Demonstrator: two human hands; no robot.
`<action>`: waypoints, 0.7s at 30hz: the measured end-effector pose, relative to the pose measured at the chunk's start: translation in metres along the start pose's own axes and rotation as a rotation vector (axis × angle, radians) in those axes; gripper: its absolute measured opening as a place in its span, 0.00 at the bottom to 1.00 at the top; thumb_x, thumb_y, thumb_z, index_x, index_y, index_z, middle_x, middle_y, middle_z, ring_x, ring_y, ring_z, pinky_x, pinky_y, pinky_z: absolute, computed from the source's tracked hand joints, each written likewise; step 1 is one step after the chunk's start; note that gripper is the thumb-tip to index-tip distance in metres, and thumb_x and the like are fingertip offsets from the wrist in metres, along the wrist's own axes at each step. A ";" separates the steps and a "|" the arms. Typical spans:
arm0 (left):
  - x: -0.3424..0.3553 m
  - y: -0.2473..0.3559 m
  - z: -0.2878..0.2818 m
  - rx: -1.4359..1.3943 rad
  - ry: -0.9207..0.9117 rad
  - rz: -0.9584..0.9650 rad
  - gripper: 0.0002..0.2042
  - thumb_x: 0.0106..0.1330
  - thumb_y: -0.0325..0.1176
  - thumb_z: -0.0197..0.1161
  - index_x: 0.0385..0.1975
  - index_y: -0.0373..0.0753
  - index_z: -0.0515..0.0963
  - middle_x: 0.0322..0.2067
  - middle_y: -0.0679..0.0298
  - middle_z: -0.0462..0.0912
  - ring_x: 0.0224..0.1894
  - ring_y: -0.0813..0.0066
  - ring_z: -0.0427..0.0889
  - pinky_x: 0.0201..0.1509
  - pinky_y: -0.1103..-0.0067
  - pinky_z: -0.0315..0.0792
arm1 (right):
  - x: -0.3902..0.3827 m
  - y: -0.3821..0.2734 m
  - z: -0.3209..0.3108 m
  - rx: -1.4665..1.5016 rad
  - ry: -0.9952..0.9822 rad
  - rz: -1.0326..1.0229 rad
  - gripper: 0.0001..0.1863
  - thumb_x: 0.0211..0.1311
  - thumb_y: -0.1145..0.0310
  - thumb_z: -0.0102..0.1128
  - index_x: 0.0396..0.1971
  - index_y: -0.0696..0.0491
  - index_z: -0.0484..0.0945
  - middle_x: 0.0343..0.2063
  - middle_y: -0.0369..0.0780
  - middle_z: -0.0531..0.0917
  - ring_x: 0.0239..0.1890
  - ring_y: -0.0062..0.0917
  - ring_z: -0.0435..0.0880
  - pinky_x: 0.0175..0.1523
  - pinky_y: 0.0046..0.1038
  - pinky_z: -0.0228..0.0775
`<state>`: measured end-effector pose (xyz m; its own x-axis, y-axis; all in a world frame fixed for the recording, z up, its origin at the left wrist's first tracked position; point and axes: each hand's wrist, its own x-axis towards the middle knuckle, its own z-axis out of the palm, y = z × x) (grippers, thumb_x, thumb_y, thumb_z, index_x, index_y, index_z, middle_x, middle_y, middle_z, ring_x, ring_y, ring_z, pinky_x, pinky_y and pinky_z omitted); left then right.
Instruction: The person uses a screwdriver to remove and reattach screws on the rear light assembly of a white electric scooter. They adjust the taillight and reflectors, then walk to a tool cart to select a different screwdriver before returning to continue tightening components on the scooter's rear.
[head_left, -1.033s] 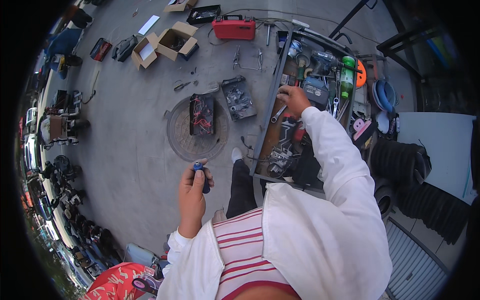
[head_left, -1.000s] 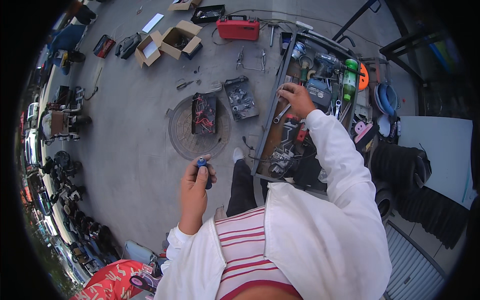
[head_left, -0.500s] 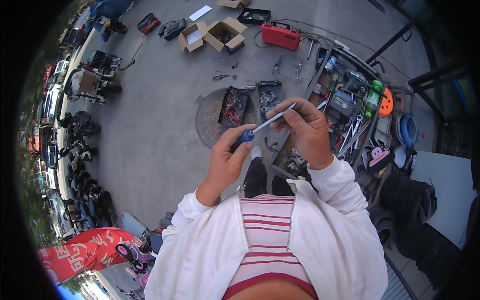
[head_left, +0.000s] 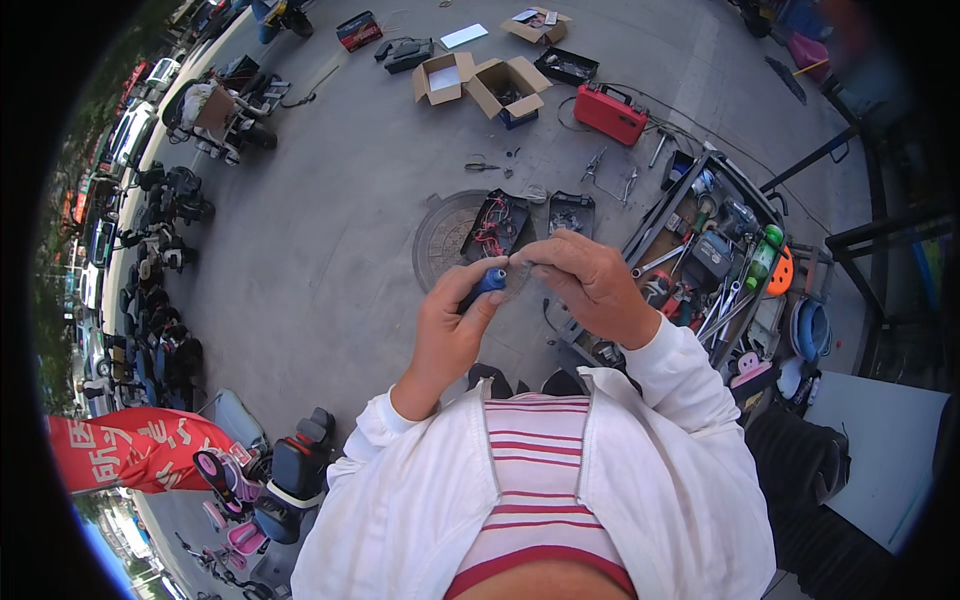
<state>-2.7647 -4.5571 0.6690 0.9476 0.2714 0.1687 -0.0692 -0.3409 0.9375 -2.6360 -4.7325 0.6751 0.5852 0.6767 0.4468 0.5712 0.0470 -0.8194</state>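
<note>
My left hand [head_left: 447, 318] is closed around a blue screwdriver handle [head_left: 487, 286], in front of my chest. The handle's round end, with a small ring in it, faces up between thumb and forefinger. Close beside it on the right, my right hand [head_left: 592, 283] has its fingers bent together in a pinch, the tips almost at my left fingertips. A small dark spot shows under those fingertips, but what they hold is hidden. No metal shaft shows between the hands.
A long tool tray [head_left: 690, 250] with wrenches and a green bottle [head_left: 764, 255] stands to the right. Ahead lie black trays of wires [head_left: 497, 226] and small parts [head_left: 571, 215], cardboard boxes [head_left: 507, 88] and a red case [head_left: 611, 114]. Parked scooters [head_left: 170, 260] line the left.
The metal shaft seen between my hands is out of sight. My right fingers have folded down beside the handle. The whole view has turned a little, shifting the ground things right and down.
</note>
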 end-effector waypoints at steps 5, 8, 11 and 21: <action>-0.009 -0.010 -0.083 0.151 0.127 0.103 0.16 0.65 0.25 0.64 0.53 0.37 0.80 0.35 0.63 0.81 0.35 0.75 0.76 0.40 0.80 0.70 | 0.060 -0.029 0.067 -0.450 -0.112 -0.278 0.15 0.56 0.69 0.67 0.45 0.44 0.84 0.25 0.36 0.76 0.30 0.28 0.77 0.32 0.29 0.71; -0.019 -0.018 -0.142 0.254 0.197 0.098 0.17 0.63 0.24 0.66 0.53 0.40 0.81 0.33 0.62 0.81 0.34 0.73 0.76 0.39 0.79 0.70 | 0.093 -0.043 0.120 -0.441 -0.164 -0.323 0.19 0.53 0.76 0.66 0.47 0.47 0.84 0.26 0.37 0.76 0.30 0.30 0.76 0.34 0.30 0.71; -0.031 -0.032 -0.205 0.333 0.261 0.086 0.18 0.61 0.23 0.67 0.53 0.41 0.81 0.33 0.60 0.81 0.33 0.70 0.78 0.39 0.78 0.71 | 0.131 -0.054 0.176 -0.450 -0.197 -0.416 0.20 0.51 0.76 0.66 0.47 0.49 0.84 0.27 0.38 0.76 0.31 0.30 0.76 0.35 0.30 0.71; -0.052 -0.067 -0.382 0.568 0.412 0.021 0.16 0.61 0.27 0.67 0.50 0.39 0.81 0.33 0.58 0.81 0.34 0.66 0.78 0.38 0.74 0.71 | 0.249 -0.096 0.341 -0.321 -0.399 -0.457 0.27 0.56 0.73 0.67 0.58 0.52 0.75 0.49 0.45 0.76 0.50 0.38 0.78 0.53 0.32 0.75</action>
<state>-2.9284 -4.2045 0.7140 0.7448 0.5403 0.3916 0.1943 -0.7370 0.6474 -2.7414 -4.3174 0.7426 0.0232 0.8625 0.5055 0.8887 0.2138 -0.4056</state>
